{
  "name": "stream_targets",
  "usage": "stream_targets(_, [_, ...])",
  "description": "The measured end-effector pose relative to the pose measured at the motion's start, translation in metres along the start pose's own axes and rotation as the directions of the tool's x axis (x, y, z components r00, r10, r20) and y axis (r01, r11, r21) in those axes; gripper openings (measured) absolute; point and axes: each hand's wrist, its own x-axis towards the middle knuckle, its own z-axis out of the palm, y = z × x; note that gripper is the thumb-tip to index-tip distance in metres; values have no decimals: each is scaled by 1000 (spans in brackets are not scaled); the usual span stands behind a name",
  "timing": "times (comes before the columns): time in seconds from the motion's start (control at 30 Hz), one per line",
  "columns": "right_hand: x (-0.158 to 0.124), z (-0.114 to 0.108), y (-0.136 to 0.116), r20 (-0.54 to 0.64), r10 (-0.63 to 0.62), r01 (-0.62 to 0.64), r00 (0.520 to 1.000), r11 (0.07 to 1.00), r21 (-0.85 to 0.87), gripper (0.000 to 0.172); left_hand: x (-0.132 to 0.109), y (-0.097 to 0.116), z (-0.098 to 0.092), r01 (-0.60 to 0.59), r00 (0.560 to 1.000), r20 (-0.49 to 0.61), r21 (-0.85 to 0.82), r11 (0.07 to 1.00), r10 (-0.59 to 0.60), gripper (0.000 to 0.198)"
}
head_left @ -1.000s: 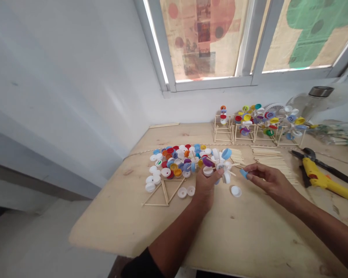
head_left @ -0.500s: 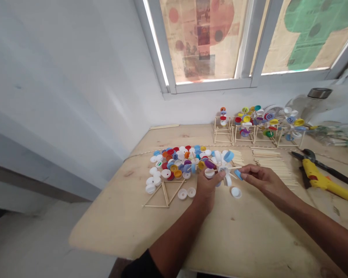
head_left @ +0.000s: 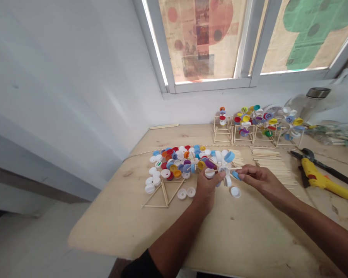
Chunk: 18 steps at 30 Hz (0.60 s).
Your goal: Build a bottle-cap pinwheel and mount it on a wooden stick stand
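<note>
Tabletop [head_left: 234, 239], hands [head_left: 205, 192] snug on caps [head_left: 236, 175]

Coming in as daylight through the window [head_left: 203, 42], glaring white along its edges. Lighting the table [head_left: 104, 227] brightly, casting only soft shadows. Dimming to grey over the floor [head_left: 40, 247] at lower left. Stretching and slanting toward the view's borders, softening fine detail on the caps [head_left: 173, 168] and bag [head_left: 333, 133].

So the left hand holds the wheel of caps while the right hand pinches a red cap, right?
Not quite: the cap pinched by the right hand is blue, not red, as the head view shows. The left hand does hold the wheel of caps.
</note>
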Motion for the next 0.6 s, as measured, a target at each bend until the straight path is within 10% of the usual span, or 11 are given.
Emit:
stream_targets(0.37, [-10,-16,31,-73,-63,41,995,962,-270,29,1,0,-1,26,998,-52,15,1000,-25,38])
stream_targets(0.6, [-27,-10,52,161,-280,304,946,603,-737,19,-1,4,2,15,998,-65,23,1000,-13,36])
